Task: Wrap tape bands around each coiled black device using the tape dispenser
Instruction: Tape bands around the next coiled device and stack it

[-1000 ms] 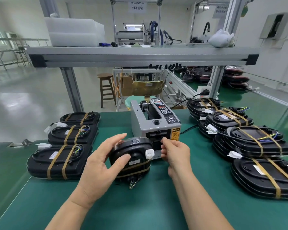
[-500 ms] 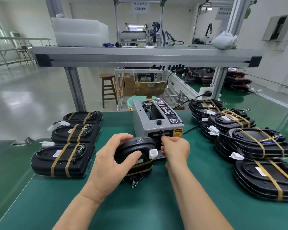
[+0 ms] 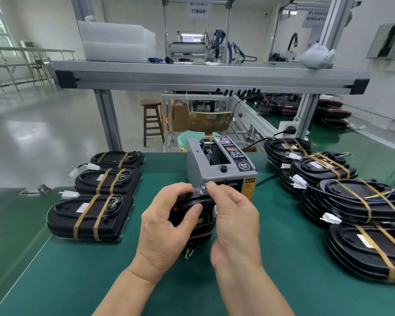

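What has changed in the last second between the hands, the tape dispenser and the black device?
The right hand drew back from the tape dispenser, pinching a tape strip, and carried it to the top edge of the black device. The left hand still holds that device; the banded stacks stayed put.

Left hand (image 3: 167, 226) is gripping a coiled black device (image 3: 192, 199) upright over the green bench mat (image 3: 82, 274), with the thumb lying across its face. Right hand (image 3: 235, 220) is pinching a clear tape strip (image 3: 200, 187) at the device's 12 o'clock edge, just in front of the grey tape dispenser (image 3: 219, 166). Three banded devices (image 3: 105, 181) are lying at 9 o'clock of the hands. A larger banded pile (image 3: 356, 199) is sitting at 3 o'clock. A wooden stool (image 3: 151, 119) is standing at 11 o'clock, beyond the bench.
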`<state>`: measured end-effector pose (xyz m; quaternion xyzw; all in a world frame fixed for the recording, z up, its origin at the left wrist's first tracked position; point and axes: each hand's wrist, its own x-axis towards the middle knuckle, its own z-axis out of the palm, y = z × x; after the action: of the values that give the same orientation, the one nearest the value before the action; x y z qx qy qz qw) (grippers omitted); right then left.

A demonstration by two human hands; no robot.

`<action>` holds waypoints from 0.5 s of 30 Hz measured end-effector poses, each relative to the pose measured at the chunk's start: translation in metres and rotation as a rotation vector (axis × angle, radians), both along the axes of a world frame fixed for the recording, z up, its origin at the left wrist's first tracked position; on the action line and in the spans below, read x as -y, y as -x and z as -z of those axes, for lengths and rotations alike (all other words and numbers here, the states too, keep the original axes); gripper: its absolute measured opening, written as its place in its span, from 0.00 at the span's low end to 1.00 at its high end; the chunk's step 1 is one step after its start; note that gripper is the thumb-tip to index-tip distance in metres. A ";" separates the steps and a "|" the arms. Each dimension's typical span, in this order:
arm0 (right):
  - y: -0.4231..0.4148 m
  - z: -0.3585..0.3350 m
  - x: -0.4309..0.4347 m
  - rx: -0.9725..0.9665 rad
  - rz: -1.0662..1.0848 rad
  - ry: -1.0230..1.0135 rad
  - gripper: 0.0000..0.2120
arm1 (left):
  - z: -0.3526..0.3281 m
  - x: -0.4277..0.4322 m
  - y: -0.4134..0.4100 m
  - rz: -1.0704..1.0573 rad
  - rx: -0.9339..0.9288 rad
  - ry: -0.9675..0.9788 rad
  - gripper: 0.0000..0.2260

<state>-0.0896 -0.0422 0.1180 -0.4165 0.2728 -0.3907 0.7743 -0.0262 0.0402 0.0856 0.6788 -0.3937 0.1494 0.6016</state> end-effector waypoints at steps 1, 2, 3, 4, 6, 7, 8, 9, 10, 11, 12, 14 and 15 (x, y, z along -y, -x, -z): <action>-0.001 0.001 -0.003 -0.004 0.019 -0.002 0.06 | 0.001 0.000 0.000 -0.005 0.002 0.001 0.13; -0.002 0.002 -0.006 -0.004 0.034 0.000 0.07 | 0.001 0.001 -0.001 -0.008 0.004 0.001 0.13; -0.003 0.003 -0.009 -0.006 0.054 0.010 0.09 | 0.001 0.001 -0.001 -0.011 0.007 0.002 0.13; -0.004 0.004 -0.011 -0.009 0.082 0.025 0.11 | 0.001 0.001 -0.001 -0.012 0.010 0.005 0.14; -0.005 0.005 -0.013 -0.005 0.129 0.053 0.12 | 0.002 0.001 0.000 -0.006 0.010 0.010 0.15; -0.006 0.006 -0.013 -0.007 0.143 0.067 0.12 | 0.003 0.001 0.000 -0.004 0.010 0.013 0.15; -0.006 0.006 -0.014 -0.013 0.158 0.085 0.12 | 0.003 0.001 -0.001 -0.002 0.014 0.016 0.15; -0.007 0.007 -0.014 -0.020 0.170 0.101 0.12 | 0.004 0.000 -0.001 -0.001 0.023 0.019 0.15; -0.007 0.008 -0.014 -0.024 0.182 0.113 0.12 | 0.004 0.001 -0.002 0.001 0.038 0.022 0.14; -0.008 0.009 -0.014 -0.025 0.192 0.122 0.12 | 0.005 0.001 -0.002 0.002 0.057 0.027 0.13; -0.008 0.009 -0.014 -0.024 0.198 0.131 0.12 | 0.006 0.001 -0.003 0.004 0.077 0.033 0.12; -0.008 0.009 -0.013 -0.023 0.201 0.157 0.11 | 0.007 0.001 -0.004 0.012 0.104 0.041 0.13; -0.008 0.009 -0.013 -0.021 0.201 0.169 0.11 | 0.007 0.001 -0.005 0.017 0.114 0.044 0.13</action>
<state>-0.0818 -0.0295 0.1087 -0.4550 0.2870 -0.4835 0.6905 -0.0213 0.0394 0.0783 0.6526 -0.4296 0.1912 0.5941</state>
